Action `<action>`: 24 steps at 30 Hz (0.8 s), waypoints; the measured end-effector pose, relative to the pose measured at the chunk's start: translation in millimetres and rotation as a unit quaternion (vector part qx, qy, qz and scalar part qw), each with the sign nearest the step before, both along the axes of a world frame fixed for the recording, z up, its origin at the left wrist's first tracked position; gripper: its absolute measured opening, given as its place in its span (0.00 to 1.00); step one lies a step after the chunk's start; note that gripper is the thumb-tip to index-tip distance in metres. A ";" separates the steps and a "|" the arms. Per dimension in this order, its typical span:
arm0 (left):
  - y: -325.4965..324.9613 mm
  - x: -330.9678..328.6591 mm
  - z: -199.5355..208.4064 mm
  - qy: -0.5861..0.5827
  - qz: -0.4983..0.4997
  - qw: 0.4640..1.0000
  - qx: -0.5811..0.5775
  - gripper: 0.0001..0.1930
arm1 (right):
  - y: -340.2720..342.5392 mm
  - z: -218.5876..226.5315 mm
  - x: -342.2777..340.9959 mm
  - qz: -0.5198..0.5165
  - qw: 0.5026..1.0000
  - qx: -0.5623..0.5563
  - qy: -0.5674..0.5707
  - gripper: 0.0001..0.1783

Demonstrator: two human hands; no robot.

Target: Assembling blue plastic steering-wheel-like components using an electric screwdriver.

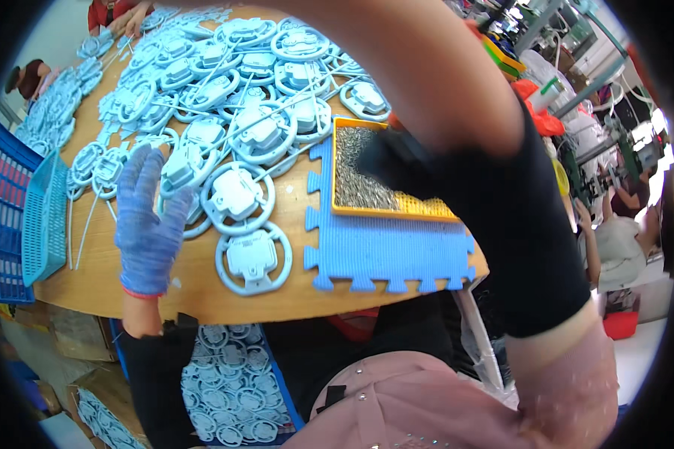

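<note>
My left hand (150, 232), in a bluish-purple glove with a red cuff, is over the table's left front part. Its fingers are stretched out and the thumb stands apart, with nothing seen in its grasp. Beside it are light-blue plastic toy steering wheels (238, 196), heaped toward the back. One wheel (252, 259) lies alone near the front edge. My right arm (442, 67), black-sleeved around the elbow, rises across the view and leaves it at the top. That hand is outside the picture. A blurred dark shape (401, 161) covers part of a yellow tray of small metal screws (363, 168).
Under the tray is a blue foam mat (389, 251). At the left stand a turquoise basket (45, 217) and blue crates (4, 217). A bin of more wheels (236, 385) sits below the table edge. A co-worker's hand (131, 21) is at the far left.
</note>
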State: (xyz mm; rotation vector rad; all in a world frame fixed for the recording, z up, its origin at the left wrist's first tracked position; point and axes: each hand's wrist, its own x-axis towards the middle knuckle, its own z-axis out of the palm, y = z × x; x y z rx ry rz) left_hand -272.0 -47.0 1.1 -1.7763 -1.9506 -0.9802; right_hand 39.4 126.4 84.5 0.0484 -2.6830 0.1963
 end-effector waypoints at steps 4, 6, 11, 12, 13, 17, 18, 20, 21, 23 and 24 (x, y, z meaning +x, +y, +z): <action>-43.1 70.7 6.3 -0.071 -0.040 0.996 -0.027 0.27 | -7.8 73.1 49.6 -0.114 0.883 -0.015 0.455 0.27; -45.9 111.3 -8.4 -0.063 -0.045 0.997 -0.013 0.24 | 4.3 67.2 60.8 -0.315 0.875 -0.122 0.347 0.35; -13.5 165.5 11.8 -0.010 -0.084 0.996 -0.038 0.20 | 52.5 -6.4 12.2 -0.197 0.829 -0.419 0.313 0.33; 10.9 175.2 10.4 -0.037 -0.100 0.994 -0.025 0.20 | 49.8 -3.3 14.4 -0.186 0.801 -0.471 0.319 0.27; 33.8 179.4 6.4 -0.062 -0.115 0.991 -0.021 0.20 | 48.1 -9.4 7.2 -0.182 0.789 -0.493 0.317 0.24; 132.4 202.1 19.8 0.011 -0.081 0.983 -0.161 0.22 | 58.7 -3.2 5.9 -0.143 0.772 -0.514 0.346 0.19; 144.3 206.0 28.1 0.015 -0.060 0.970 -0.237 0.21 | 54.5 0.3 3.5 -0.127 0.767 -0.523 0.348 0.18; 160.0 207.2 28.2 -0.007 -0.052 0.949 -0.312 0.20 | 45.3 11.7 2.0 -0.119 0.746 -0.549 0.359 0.18; 167.3 205.4 21.6 -0.033 -0.067 0.947 -0.312 0.19 | 40.6 15.2 2.1 -0.117 0.734 -0.562 0.363 0.18; 175.7 204.7 12.7 -0.054 -0.075 0.955 -0.281 0.16 | 42.5 17.9 7.9 -0.120 0.734 -0.550 0.380 0.18; 176.4 197.9 6.6 -0.014 -0.080 0.967 -0.240 0.16 | 44.3 19.6 4.8 -0.110 0.733 -0.551 0.384 0.18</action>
